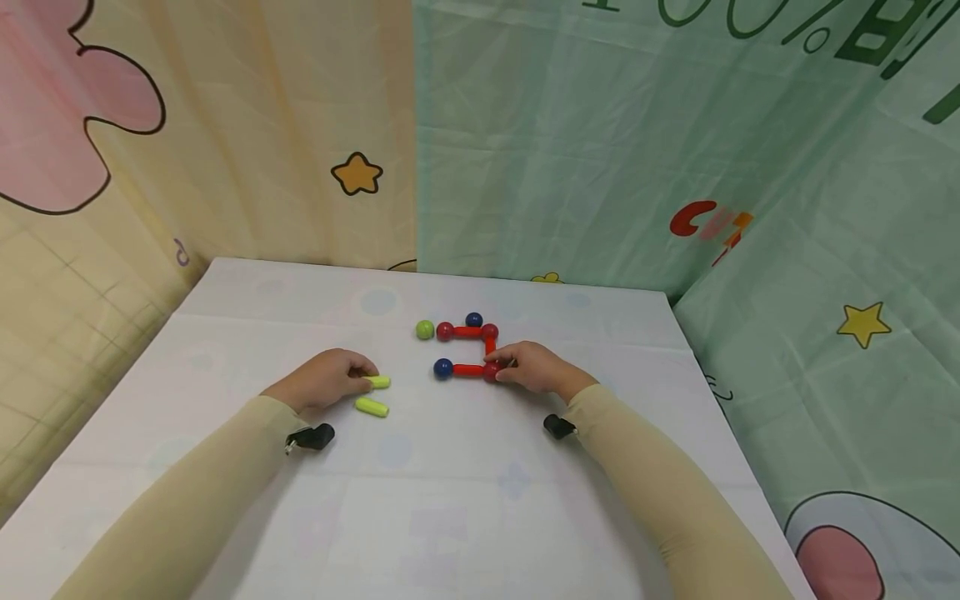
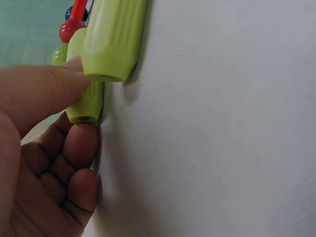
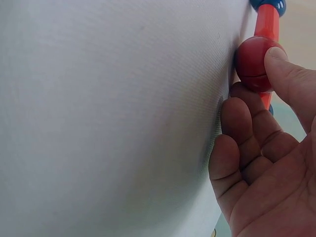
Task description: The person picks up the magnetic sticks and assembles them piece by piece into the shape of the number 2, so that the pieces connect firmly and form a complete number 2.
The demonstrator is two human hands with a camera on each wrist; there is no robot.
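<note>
My left hand (image 1: pixel 332 381) pinches a yellow-green rod (image 1: pixel 381 382) between thumb and fingers, low over the table. A second yellow-green rod (image 1: pixel 371 407) lies just nearer; in the left wrist view this loose rod (image 2: pixel 112 42) partly covers the held one (image 2: pixel 85 109). On the right, my right hand (image 1: pixel 536 368) pinches the red ball (image 3: pixel 253 64) at the near corner of a U-shaped chain. That chain joins red rods (image 1: pixel 468 370), a blue ball (image 1: pixel 443 368) at its near left end and red balls (image 1: pixel 445 331) at the far side.
A green ball (image 1: pixel 424 330) sits beside the chain's far left end. Behind its far rod is another blue ball (image 1: pixel 474 319). The white-covered table (image 1: pixel 420 500) meets printed curtains (image 1: pixel 540 167) at the back and sides.
</note>
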